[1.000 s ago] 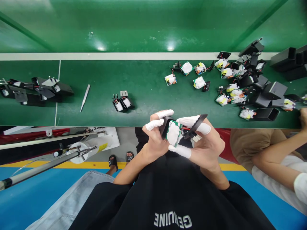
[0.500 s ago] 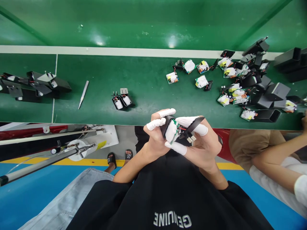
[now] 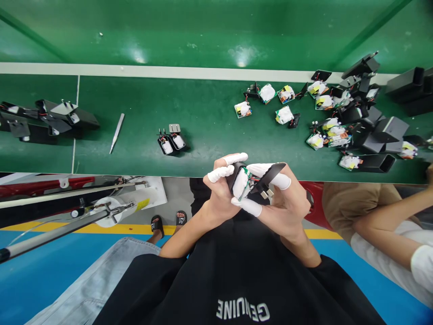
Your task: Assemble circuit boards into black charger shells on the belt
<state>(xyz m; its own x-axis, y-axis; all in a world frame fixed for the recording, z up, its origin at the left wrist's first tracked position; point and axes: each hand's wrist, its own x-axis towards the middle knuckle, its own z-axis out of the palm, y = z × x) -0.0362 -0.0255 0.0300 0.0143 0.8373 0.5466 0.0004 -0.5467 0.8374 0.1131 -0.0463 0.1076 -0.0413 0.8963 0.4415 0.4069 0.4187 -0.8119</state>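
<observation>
Close to my body, just off the table's front edge, my left hand (image 3: 220,189) grips a black plastic charger housing (image 3: 232,179). My right hand (image 3: 277,194) pinches a green circuit board (image 3: 241,183) with a white-coated block between thumb and fingers. The board sits at the housing's open end, partly inside it; how deep I cannot tell. Short red and black wires run from the board to a black cover plate (image 3: 270,177) beside my right fingers. A metal USB connector (image 3: 267,194) shows below the plate. White finger cots cover several of my fingertips.
Two black housings with boards inside (image 3: 171,142) stand on the green table (image 3: 203,113). Left of them lie a pale pointed tool (image 3: 117,133) and a row of housings (image 3: 50,119). Loose boards (image 3: 284,115) and a pile of housings (image 3: 372,126) lie rightward. A co-worker's arm (image 3: 392,225) is at right.
The board has shifted slightly left toward the housing, and my right hand has moved a little left with it. The cover plate has tilted slightly.
</observation>
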